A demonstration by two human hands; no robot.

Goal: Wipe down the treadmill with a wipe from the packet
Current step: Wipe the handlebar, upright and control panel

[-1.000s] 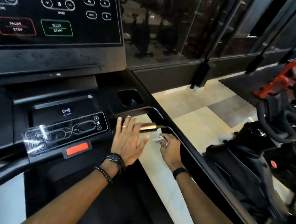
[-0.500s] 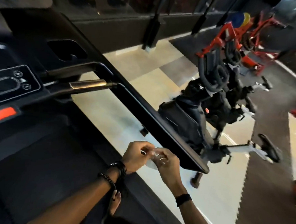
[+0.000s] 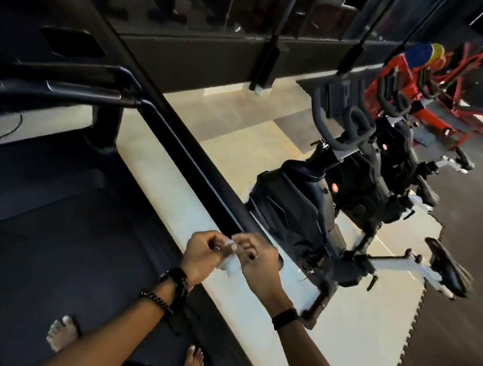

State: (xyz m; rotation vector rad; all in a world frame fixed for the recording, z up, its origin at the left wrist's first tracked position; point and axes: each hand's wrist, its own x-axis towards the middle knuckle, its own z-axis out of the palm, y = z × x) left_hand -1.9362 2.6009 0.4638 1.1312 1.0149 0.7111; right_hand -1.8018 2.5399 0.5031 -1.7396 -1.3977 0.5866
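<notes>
A: The wipe (image 3: 229, 262) is being held up between both hands, just off the end of the treadmill's right handrail (image 3: 196, 166), above the pale floor beside the belt (image 3: 61, 242). Only a small white crumple is seen below the fingertips.

B: And the grip? The left hand (image 3: 202, 255) is curled, thumb and forefinger pinched on one edge of it. The right hand (image 3: 258, 257) is pinched on the other side, fingers bent in close.

A: A light, limp thing, it would be judged. No stiffness at all; it sags where it is not held.

B: Probably damp too, so layers may be expected to cling. Whether it is a folded wipe or a small sachet cannot be told at this size.

A: If it is to be opened out, opposite edges are best taken and drawn apart gently, since thin sheet can be torn.

B: For the rail, it would be better bunched flat under the fingers than pinched by a corner.
</notes>
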